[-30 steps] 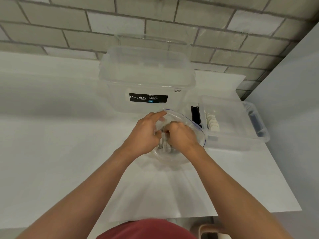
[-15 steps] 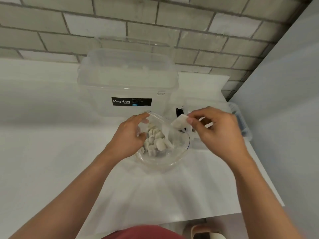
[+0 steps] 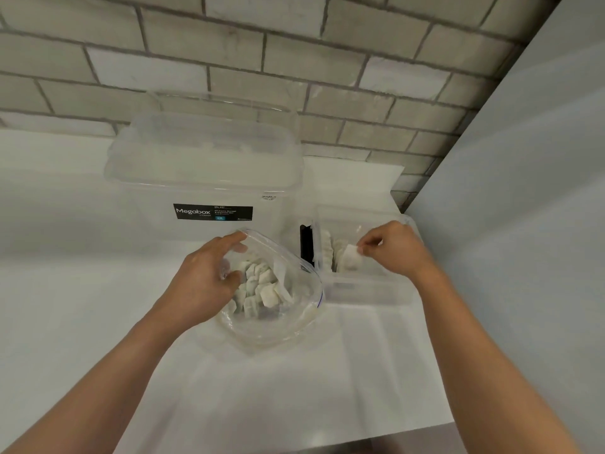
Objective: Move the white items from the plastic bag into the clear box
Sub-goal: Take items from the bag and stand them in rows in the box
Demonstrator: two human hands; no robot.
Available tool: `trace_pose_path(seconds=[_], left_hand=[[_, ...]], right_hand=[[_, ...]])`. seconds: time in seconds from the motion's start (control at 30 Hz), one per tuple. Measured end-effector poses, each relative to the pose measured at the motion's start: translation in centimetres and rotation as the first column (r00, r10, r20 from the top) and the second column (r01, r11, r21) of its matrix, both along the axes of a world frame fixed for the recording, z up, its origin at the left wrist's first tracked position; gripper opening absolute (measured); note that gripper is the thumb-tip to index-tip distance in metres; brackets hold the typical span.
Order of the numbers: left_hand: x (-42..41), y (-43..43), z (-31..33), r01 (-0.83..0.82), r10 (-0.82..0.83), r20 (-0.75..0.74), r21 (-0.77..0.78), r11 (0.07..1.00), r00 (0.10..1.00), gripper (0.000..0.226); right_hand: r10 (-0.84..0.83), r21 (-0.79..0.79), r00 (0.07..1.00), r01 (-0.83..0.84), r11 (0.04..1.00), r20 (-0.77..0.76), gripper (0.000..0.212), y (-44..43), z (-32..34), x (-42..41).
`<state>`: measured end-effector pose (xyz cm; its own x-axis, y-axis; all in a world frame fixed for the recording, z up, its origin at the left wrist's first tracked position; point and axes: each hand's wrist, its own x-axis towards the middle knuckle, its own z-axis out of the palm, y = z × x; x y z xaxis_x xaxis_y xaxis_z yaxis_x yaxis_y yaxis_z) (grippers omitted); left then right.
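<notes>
The white item, half a second ago just above the plastic bag, now hangs inside the clear box on the right, beside the row stacked there. The right hand pinches it, so release looks next. The left hand grips the bag's rim open; many pieces remain inside.

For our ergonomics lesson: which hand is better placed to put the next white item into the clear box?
Right. The right hand pinches a white item right at the clear box; the left hand holds the rim of the plastic bag, farther away.
</notes>
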<state>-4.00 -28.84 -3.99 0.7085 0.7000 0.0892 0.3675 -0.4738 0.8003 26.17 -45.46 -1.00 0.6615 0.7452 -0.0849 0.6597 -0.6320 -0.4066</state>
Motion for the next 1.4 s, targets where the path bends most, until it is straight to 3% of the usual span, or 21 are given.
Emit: trace_pose_path(seconds=[0.2,0.63,0.77,0.9,1.03,1.13,1.2,1.3,1.4], left_hand=[[0.1,-0.1,0.0,-0.042,0.042,-0.021,0.006,0.999,0.999,0.063],[0.4,0.2,-0.1,-0.045,0.046,-0.045,0.007,0.999,0.998,0.063],[0.0,0.3,-0.3,-0.043,0.043,-0.048,-0.005,0.999,0.998,0.062],[-0.3,0.4,-0.4,-0.016,0.015,-0.029,-0.004,1.0,0.999,0.062],[-0.8,0.2,-0.4,0.023,-0.023,-0.036,0.008,1.0,0.999,0.066],[-1.4,0.3,-0.5,0.056,-0.054,-0.056,0.042,0.998,0.997,0.068],[-1.8,0.3,-0.5,0.082,-0.078,-0.064,0.057,0.995,0.995,0.069],[-2.0,0.1,-0.4,0.11,-0.108,-0.043,0.061,0.992,0.993,0.07],[-2.2,-0.3,-0.6,0.15,-0.149,-0.018,0.062,0.987,0.989,0.068]], right_hand=[[0.035,-0.222,0.988,-0.067,0.973,-0.148,0.009,1.0,-2.9,1.8],[0.029,-0.255,0.989,-0.065,0.965,-0.142,0.01,1.9,-4.7,3.0],[0.016,-0.113,0.997,-0.025,0.993,-0.082,0.008,0.8,-2.1,1.7],[-0.033,0.235,0.997,0.049,0.971,-0.072,0.004,-0.8,1.4,-2.9],[0.119,0.417,0.979,-0.039,0.908,-0.168,0.005,-0.5,4.0,-11.4],[0.273,0.258,0.933,-0.212,0.943,-0.232,0.008,1.5,2.4,-16.0],[0.296,0.064,0.95,-0.291,0.955,-0.099,0.013,3.5,-0.4,-17.7],[0.197,-0.153,0.977,-0.182,0.971,0.087,0.017,5.5,-3.5,-19.1],[0.127,-0.298,0.977,-0.073,0.952,0.169,0.038,6.1,-5.0,-19.8]])
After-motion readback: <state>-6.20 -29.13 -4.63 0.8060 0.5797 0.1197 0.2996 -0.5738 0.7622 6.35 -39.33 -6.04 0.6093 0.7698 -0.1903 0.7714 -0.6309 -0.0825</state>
